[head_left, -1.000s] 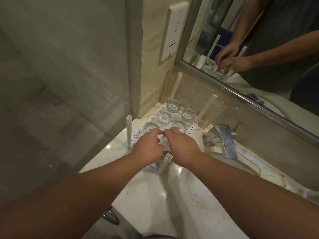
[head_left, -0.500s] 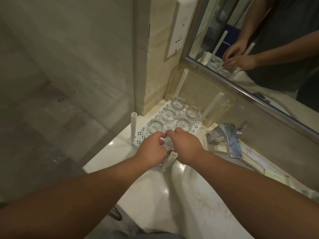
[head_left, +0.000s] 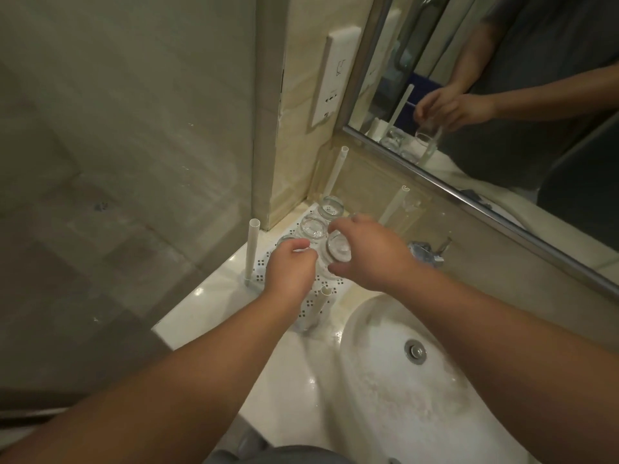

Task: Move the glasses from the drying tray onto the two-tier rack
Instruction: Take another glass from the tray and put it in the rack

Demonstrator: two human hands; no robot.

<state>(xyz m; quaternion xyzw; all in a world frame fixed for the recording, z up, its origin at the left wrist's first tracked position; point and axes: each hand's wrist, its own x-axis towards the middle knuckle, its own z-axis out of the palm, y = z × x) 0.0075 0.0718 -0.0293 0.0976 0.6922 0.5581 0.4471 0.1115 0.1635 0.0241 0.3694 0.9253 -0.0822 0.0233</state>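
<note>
At the back left corner of the table, on the perforated tray (head_left: 268, 262) among four white posts, we have upturned glasses (head_left: 313, 229) clustered. Our right hand (head_left: 365, 252) curls round one glass (head_left: 338, 251), base toward us, tilted, apparently lifted clear. Our left hand (head_left: 289, 266) pinches at the next glass, just left; what it grips is hidden. Right hand is nearer the move. No upper tier visible; we'd guess straight up.
</note>
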